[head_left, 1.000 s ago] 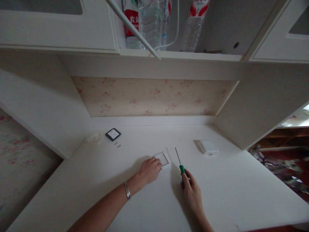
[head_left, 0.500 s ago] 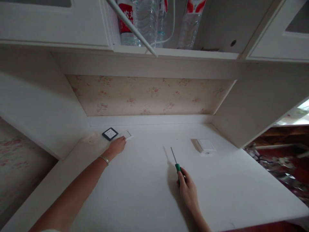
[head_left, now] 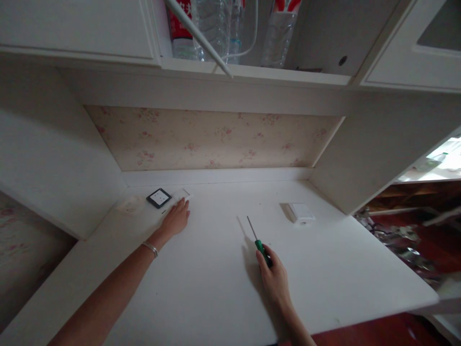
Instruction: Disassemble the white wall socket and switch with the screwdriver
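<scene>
White thin rectangular frame-like plate [head_left: 186, 193] lies on the smooth white worktop [head_left: 216, 274], just beyond the left hand [head_left: 175, 217], which is unclenched, fingers outstretched. The right hand [head_left: 274, 275] grips a green-handled, metal-shafted screwdriver [head_left: 259, 245]. Left of the plate sits a black-bordered, white-faced square panel [head_left: 159, 197].

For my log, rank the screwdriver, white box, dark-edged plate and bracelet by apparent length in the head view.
1. Screwdriver
2. White box and dark-edged plate: too alike to rank
3. Bracelet
</scene>
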Available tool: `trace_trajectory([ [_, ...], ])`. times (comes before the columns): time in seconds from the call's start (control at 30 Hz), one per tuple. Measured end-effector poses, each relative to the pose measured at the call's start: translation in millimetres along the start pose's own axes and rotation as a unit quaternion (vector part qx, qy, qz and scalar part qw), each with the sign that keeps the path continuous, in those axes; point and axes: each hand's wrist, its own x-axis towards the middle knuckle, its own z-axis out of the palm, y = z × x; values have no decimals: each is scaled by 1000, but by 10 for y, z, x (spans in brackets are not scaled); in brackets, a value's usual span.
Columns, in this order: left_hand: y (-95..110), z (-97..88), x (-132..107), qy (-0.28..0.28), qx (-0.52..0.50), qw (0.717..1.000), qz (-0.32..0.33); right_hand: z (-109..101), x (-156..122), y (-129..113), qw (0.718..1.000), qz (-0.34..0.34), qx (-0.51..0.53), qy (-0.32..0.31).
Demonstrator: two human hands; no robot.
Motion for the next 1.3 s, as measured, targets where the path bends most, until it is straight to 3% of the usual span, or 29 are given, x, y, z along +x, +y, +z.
trace_trajectory([
  [0.13, 295, 20, -532, 19, -68, 996, 45, 47, -23, -38, 997, -53, -55, -21],
  [0.3, 555, 97, -1261, 38, -151, 987, 38, 125, -45, -33, 980, -124, -156, -29],
  [0.43, 670, 154, -1572, 62, -177, 982, 23, 143, -38, -9, 967, -129, -216, -30],
  [0.6, 719, 163, -1633, 87, -195, 977, 18, 109, 52, -6, 961, -135, -237, -47],
  [0.7, 735, 139, -1630, 99, -190, 977, 24, -22, 289, 9, 964, -114, -239, -16],
  [0.8, 764, 108, -1641, 102, -171, 980, 24, -289, 676, 56, 958, -82, -270, 59],
  [0.97, 792, 84, -1651, 96, -143, 985, 16, -839, 1342, 214, 920, 30, -356, 162],
  [1.1, 776, 87, -1644, 89, -141, 986, 15, -1074, 1687, 381, 935, 101, -313, 134],
  [1.3, 772, 55, -1643, 90, -154, 984, 16, -1105, 1885, 513, 946, 122, -287, 90],
])
